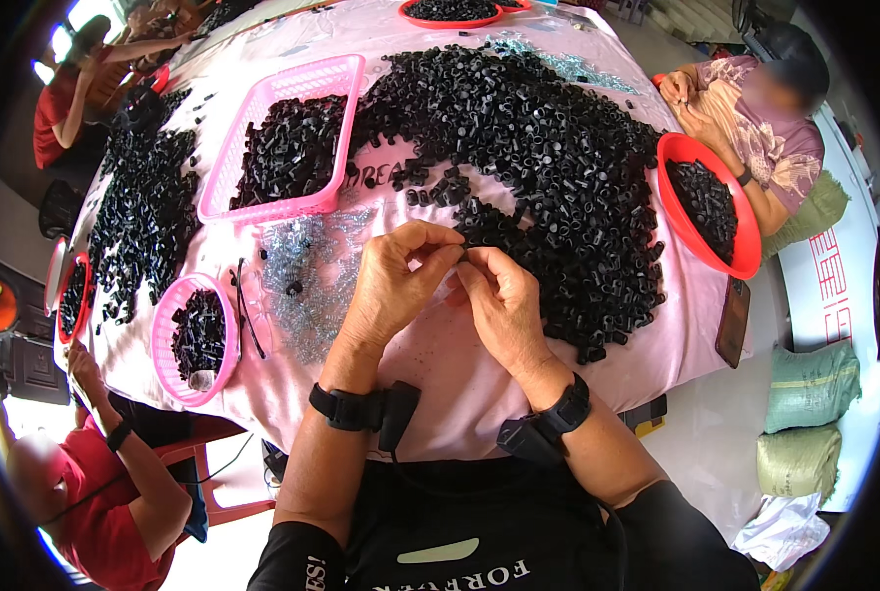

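Note:
My left hand [400,281] and my right hand [504,305] meet at the fingertips over the near middle of the table. Both are closed in a pinch, thumb against forefinger. Something small and dark seems to sit between the fingertips, too small and covered to make out. Just beyond and to the right spreads a large heap of short black plastic caps [578,197]. Left of my left hand lies a scatter of small clear bluish pieces [312,286] on the pink tablecloth [400,414].
A pink basket [262,210] of black parts stands far left, with a round pink basket [225,369] nearer and dark tweezers [250,310] beside it. At right are a red bowl [745,236] and a phone [732,323]. Other people sit around the table.

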`<action>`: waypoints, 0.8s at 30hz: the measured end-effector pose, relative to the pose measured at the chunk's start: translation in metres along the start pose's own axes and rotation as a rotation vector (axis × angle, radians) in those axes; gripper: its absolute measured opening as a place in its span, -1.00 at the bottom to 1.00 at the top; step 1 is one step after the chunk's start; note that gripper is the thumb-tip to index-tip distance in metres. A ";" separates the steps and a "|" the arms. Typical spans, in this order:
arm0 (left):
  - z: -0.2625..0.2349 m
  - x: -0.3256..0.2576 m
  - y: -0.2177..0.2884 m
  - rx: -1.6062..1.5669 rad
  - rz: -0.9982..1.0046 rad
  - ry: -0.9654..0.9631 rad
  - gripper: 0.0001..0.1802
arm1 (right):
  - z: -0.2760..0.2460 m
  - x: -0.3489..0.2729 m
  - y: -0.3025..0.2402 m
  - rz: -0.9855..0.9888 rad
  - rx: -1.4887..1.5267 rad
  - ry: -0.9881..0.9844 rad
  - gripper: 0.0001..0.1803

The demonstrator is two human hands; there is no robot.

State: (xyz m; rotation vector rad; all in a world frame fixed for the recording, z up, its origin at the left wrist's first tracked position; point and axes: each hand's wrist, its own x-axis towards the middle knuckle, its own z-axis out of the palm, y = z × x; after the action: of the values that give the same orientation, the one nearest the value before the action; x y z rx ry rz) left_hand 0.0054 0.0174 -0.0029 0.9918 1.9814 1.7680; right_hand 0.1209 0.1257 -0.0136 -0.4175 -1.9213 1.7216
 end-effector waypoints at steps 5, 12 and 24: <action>0.000 0.000 0.005 0.062 0.010 -0.051 -0.87 | -0.002 0.000 -0.002 0.003 0.026 0.004 -0.83; -0.002 0.002 0.007 0.174 0.194 -0.081 -0.88 | -0.004 0.001 -0.004 0.033 0.099 0.012 -0.82; 0.004 -0.001 0.012 0.377 0.348 -0.140 -0.54 | -0.005 0.002 -0.003 0.083 0.148 0.076 -0.78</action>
State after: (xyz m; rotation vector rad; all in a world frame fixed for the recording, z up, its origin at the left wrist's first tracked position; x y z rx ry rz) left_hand 0.0128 0.0198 0.0075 1.6188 2.2000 1.4478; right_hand 0.1225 0.1305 -0.0100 -0.5051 -1.7321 1.8596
